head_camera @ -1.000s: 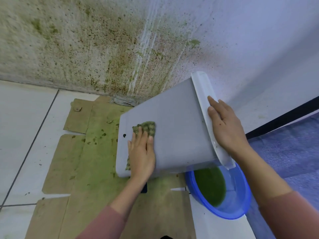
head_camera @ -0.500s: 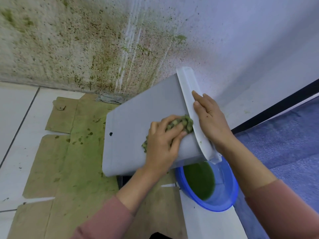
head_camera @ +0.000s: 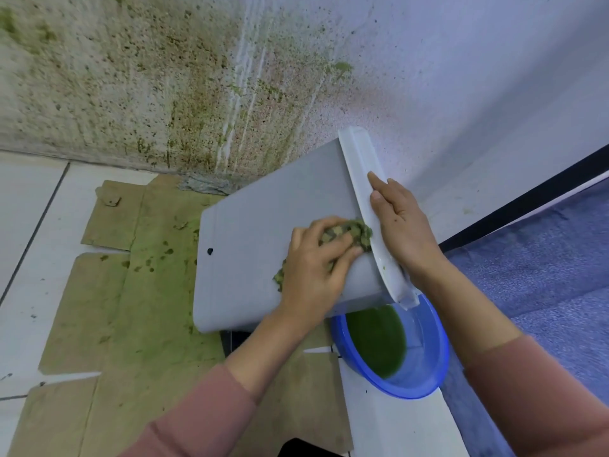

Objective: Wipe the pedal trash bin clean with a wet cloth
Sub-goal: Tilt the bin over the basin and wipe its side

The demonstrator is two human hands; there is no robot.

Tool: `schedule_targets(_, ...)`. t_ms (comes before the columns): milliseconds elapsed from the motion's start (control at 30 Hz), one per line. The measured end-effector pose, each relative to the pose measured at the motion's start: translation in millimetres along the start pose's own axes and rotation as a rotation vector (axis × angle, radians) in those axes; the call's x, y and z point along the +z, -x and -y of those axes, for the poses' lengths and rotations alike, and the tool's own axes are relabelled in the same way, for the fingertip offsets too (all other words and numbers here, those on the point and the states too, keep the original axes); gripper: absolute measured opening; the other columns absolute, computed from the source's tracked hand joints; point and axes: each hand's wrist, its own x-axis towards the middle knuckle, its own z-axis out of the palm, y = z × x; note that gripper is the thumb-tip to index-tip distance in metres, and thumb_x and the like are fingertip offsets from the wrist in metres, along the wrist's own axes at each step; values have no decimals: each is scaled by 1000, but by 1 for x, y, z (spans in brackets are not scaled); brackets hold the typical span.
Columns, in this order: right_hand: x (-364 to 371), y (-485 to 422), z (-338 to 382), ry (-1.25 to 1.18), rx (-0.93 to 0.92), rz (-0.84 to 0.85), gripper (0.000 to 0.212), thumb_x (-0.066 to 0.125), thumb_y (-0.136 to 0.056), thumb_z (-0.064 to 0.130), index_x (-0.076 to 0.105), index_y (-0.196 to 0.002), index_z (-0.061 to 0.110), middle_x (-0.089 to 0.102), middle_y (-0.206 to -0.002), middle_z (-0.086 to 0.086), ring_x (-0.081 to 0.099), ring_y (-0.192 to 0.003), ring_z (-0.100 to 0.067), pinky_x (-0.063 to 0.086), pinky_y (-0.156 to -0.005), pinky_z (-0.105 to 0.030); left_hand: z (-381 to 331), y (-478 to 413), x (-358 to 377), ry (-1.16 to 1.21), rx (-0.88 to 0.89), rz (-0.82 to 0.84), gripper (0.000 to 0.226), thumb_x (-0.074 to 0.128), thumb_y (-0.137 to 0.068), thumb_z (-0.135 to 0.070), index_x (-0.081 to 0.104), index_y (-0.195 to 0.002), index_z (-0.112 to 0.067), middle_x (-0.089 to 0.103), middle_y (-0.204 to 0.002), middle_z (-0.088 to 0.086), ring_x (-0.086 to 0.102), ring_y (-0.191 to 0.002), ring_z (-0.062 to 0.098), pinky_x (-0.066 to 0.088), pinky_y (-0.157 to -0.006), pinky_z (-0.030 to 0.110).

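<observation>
Bin (head_camera: 263, 245) tilted, grey; left hand (head_camera: 313, 275) clutches stained cloth (head_camera: 349, 232), right hand (head_camera: 402, 232) flat on lid (head_camera: 357, 166).

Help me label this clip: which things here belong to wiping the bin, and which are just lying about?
In the job: pedal trash bin, tilted; stained cloth gripped by left hand; right hand flat on lid; blue basin of green water.
Lying about: flattened cardboard; blue mat; spattered wall.

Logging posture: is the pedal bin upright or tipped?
Tipped: the pedal bin leans lid-end toward the blue basin, its grey side facing up.
</observation>
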Motion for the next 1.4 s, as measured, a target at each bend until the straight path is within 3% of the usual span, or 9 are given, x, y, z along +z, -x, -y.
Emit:
schedule_targets(200, 1, 3, 2, 14, -3, -4, 43, 35, -105, 34, 39, -147, 34, 26, -160, 4, 17, -148, -6, 11, -110, -20, 15, 46, -5, -109, 181, -32, 8, 64, -89, -21, 67, -96, -23, 59, -132, -3, 50, -100, 25, 43, -82, 41)
schedule_targets(300, 0, 3, 4, 11, 2, 3, 43, 35, -105, 35, 39, -147, 35, 26, -161, 5, 18, -148, -6, 11, -109, -20, 48, 61, -15, -202, 176, -24, 7, 59, -92, -28, 62, -97, -25, 51, -144, -1, 49, -125, 24, 38, -97, 42)
schedule_targets(433, 0, 5, 6, 11, 10, -6, 43, 35, -105, 34, 39, -147, 35, 27, -160, 5, 18, -148, -6, 12, -110, -21, 95, 94, -43, -95, -250, -157, 43, 36, -100, -48, 52, -136, -32, 32, -156, -6, 20, -148, 12, 20, -118, 52)
schedule_targets(533, 4, 5, 13, 31, -6, -10, 43, 35, -104, 34, 40, -147, 35, 27, -160, 5, 17, -148, -5, 13, -110, -22, 92, 90, -46, -36, -498, -226, 46, 34, -100, -45, 36, -145, -35, 20, -157, -11, 11, -150, 11, 11, -121, 51)
schedule_targets(767, 14, 6, 31, 12, 0, -6, 41, 35, -103, 39, 41, -143, 43, 22, -161, 7, 20, -148, -12, 15, -119, -33, 12, 0, -17, -29, -185, 44, 44, 39, -102, -34, 39, -146, -24, 19, -160, -6, 7, -150, 12, -6, -118, 29)
schedule_targets(933, 17, 7, 38, 18, -4, 0, 40, 36, -103, 39, 42, -142, 45, 22, -161, 9, 19, -149, -12, 15, -119, -34, 56, -97, -25, -56, -323, 64, 45, 41, -100, -41, 52, -138, -21, 24, -160, 5, 15, -148, 30, 12, -120, 49)
schedule_targets(1133, 17, 9, 41, -8, -8, -14, 39, 37, -103, 38, 44, -140, 46, 24, -160, 11, 22, -147, -10, 17, -119, -35, 106, -71, -59, -234, -721, -41, 38, 40, -101, -41, 59, -127, -21, 33, -145, 11, 30, -131, 37, 22, -109, 50)
schedule_targets(1300, 23, 17, 59, -15, -1, -13, 39, 37, -101, 40, 45, -139, 47, 24, -160, 10, 21, -148, -17, 14, -119, -55, 119, -9, -80, -313, -728, -120, 28, 49, -99, -23, 67, -109, -3, 51, -118, 22, 52, -104, 40, 41, -94, 42)
schedule_targets(1400, 30, 25, 82, -50, -29, 34, 46, 36, -101, 29, 36, -145, 43, 21, -162, 10, 15, -150, -20, 9, -119, -57, 107, 5, -112, -38, -815, -171, 23, 49, -99, -19, 69, -93, -7, 65, -96, 16, 62, -89, 32, 45, -76, 34)
